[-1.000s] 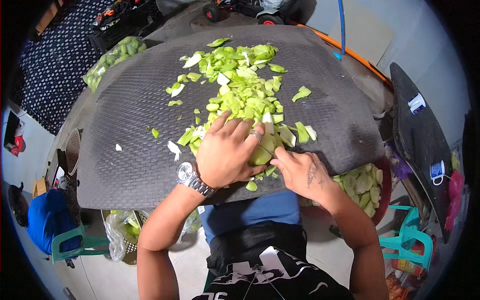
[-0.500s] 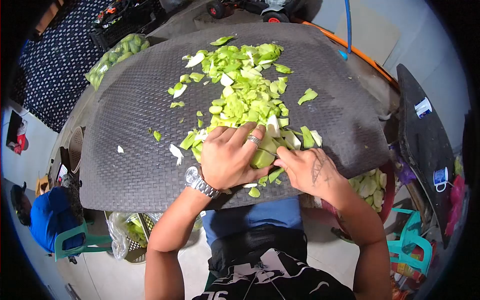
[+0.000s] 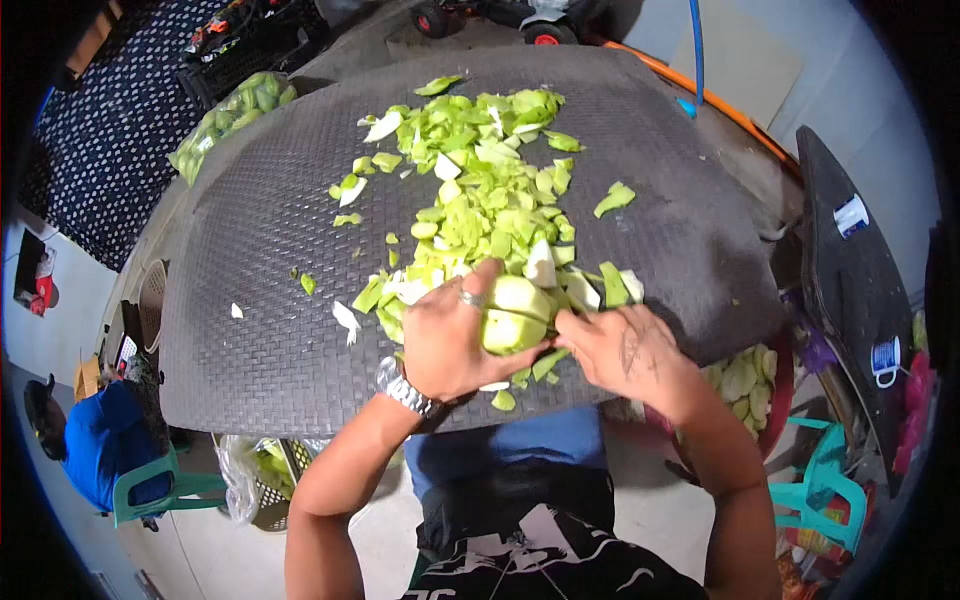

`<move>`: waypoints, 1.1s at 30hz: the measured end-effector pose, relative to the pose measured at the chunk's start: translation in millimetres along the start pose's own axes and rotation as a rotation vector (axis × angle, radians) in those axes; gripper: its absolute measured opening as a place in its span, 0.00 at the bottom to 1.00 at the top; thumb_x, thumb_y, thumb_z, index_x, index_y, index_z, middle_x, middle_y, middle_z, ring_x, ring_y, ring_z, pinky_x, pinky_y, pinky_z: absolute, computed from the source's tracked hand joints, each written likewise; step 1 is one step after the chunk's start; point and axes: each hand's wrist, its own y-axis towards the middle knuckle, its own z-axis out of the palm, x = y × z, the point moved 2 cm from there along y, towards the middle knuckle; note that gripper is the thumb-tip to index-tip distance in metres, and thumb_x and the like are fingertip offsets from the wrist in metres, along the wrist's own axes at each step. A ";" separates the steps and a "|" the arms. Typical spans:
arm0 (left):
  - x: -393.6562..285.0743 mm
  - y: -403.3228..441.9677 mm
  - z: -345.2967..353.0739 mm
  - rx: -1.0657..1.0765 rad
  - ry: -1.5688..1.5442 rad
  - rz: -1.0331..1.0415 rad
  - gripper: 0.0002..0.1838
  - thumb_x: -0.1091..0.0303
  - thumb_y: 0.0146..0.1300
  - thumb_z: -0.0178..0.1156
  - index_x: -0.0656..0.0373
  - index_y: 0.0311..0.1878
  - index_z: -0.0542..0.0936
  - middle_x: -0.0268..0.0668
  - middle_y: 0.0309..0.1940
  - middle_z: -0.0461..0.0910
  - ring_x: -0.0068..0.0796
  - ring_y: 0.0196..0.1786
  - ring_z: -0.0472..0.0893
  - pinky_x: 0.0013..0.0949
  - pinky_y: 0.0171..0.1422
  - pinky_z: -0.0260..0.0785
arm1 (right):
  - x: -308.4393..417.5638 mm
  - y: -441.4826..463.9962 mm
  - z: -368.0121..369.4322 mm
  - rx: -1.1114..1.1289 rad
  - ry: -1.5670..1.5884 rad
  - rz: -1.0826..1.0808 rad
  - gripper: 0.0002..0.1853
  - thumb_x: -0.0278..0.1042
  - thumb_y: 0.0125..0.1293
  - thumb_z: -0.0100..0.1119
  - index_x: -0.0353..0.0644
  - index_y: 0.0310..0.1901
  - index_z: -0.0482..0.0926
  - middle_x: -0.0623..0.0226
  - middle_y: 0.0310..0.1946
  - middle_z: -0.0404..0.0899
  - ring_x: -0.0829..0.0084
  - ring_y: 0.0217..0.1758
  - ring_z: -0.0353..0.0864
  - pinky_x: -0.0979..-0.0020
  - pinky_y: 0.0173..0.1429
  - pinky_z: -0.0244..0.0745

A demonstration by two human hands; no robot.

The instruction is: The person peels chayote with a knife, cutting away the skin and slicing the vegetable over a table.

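The left hand point(image 3: 455, 325) grips a green fruit point(image 3: 515, 332) over the dark, bumpy table point(image 3: 270, 340) — its cut runs sideways, long way unclear. The right hand point(image 3: 625, 350) squeezes a mostly hidden knife point(image 3: 553, 325) — a green chair point(image 3: 820, 490) stands nearby.

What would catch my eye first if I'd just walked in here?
Probably the heap of bright green cut pieces running down the middle of the dark woven-textured tabletop. At its near end, the left hand, a silver watch on its wrist, grips pale green produce, with the right hand close beside it.
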 end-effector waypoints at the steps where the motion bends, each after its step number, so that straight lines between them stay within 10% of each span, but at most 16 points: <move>1: 2.5 4.0 1.7 -0.003 0.004 0.023 0.49 0.42 0.43 0.87 0.57 0.64 0.77 0.43 0.41 0.89 0.46 0.39 0.90 0.44 0.45 0.83 | -1.3 -1.3 4.1 0.004 -0.007 -0.004 0.08 0.41 0.75 0.61 0.47 0.45 0.76 0.58 0.27 0.85 0.50 0.33 0.89 0.51 0.42 0.82; 14: -13.9 0.0 1.7 -0.008 -0.058 0.027 0.55 0.48 0.44 0.86 0.67 0.72 0.71 0.52 0.49 0.84 0.54 0.52 0.84 0.50 0.61 0.74 | 2.6 -20.4 33.7 -0.240 -0.325 -0.165 0.14 0.37 0.67 0.63 0.48 0.53 0.80 0.72 0.32 0.71 0.69 0.37 0.80 0.65 0.45 0.75; 24: -32.6 -23.8 -10.5 -0.020 -0.140 -0.228 0.52 0.67 0.48 0.78 0.65 0.77 0.65 0.58 0.66 0.77 0.53 0.66 0.81 0.47 0.70 0.75 | 3.8 6.1 -1.8 0.309 0.372 0.239 0.16 0.45 0.81 0.55 0.37 0.48 0.77 0.38 0.35 0.85 0.35 0.46 0.86 0.40 0.50 0.78; 33: -17.5 -56.0 -46.6 0.100 -0.118 -0.457 0.42 0.67 0.46 0.81 0.66 0.67 0.75 0.53 0.59 0.79 0.56 0.60 0.82 0.48 0.65 0.78 | -4.6 -16.6 8.6 0.278 0.860 0.494 0.16 0.43 0.81 0.57 0.35 0.45 0.78 0.56 0.23 0.81 0.63 0.20 0.81 0.60 0.30 0.76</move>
